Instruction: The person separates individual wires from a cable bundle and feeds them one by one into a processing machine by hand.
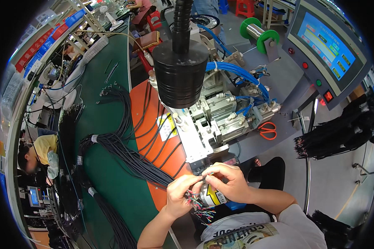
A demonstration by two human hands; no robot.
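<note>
My left hand [181, 196] is closed around black cable ends at the front edge of the machine. Stripped, multicoloured wire ends [203, 212] fan out below its fingers. Thumb and forefinger of my right hand [230, 182] are pinched together on a thin wire tip, fingertip to fingertip with the left; the fingers partly hide it. A long bundle of black cables [126, 154] runs from the left hand across the orange mat [162, 154]. Just beyond the hands stands the metal clamping machine [220, 118], brightly lit. Below them is a white cylinder with a yellow label [214, 196].
A black lamp head [180, 74] hangs over the machine. Red-handled scissors [267, 130] lie right of it. A control screen [328, 45] and a wire spool with green flanges [259, 35] stand at the right. More black cables [336, 135] hang there. Another person [43, 151] sits far left.
</note>
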